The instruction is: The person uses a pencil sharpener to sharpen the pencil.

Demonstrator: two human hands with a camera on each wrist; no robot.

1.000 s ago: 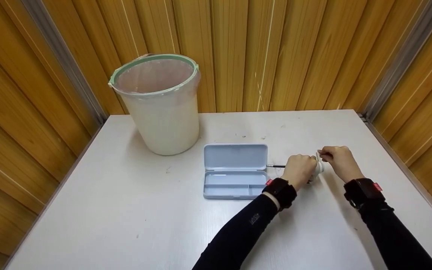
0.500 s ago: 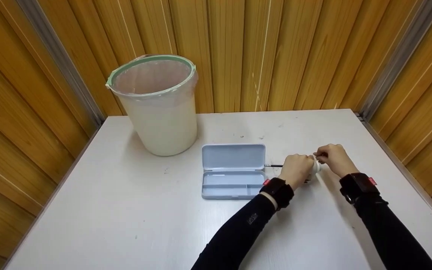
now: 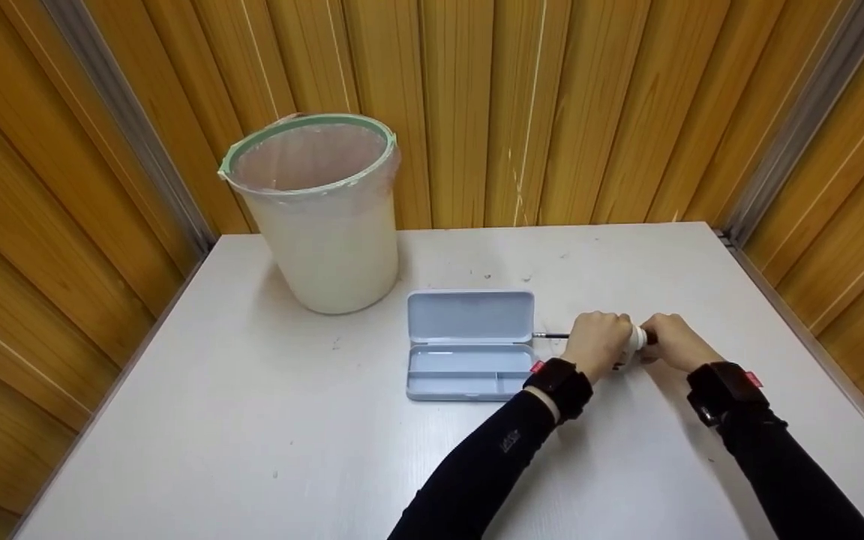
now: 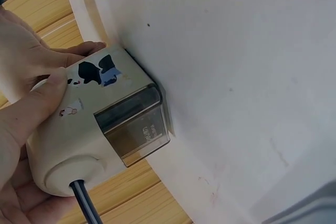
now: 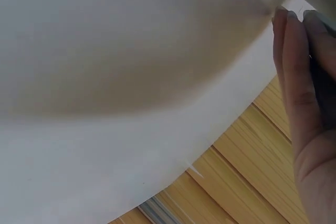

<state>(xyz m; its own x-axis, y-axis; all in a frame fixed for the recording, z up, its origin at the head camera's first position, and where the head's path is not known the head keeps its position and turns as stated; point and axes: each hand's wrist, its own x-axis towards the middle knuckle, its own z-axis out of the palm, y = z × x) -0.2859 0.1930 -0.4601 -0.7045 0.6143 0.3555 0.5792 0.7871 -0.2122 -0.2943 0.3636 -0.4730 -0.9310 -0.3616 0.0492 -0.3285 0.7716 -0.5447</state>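
My left hand (image 3: pixel 598 343) grips a cream hand-crank pencil sharpener (image 4: pixel 79 114) with cow stickers and a see-through shavings drawer (image 4: pixel 137 132). A dark pencil (image 4: pixel 85 203) sticks into its front hole; in the head view the pencil's end points left toward the case. On the sharpener's far side, my right hand (image 3: pixel 676 343) holds the crank's dark handle (image 3: pixel 652 337). Seen from the right wrist, the right hand's fingers (image 5: pixel 296 61) lie around this dark handle beside a corner of the sharpener. The sharpener's body is mostly covered by the left hand in the head view.
A pale blue pencil case (image 3: pixel 471 319) lies open left of the hands, its compartments facing up. Behind it to the left stands a tall white bin (image 3: pixel 327 247) with a green rim and a liner. Wood-patterned panels (image 3: pixel 462 112) border the white table (image 3: pixel 252 420).
The right hand has gone from the upper side of the sharpener's end to lower down, the crank turning with it. The left hand stays on the sharpener. The case and bin stay put.
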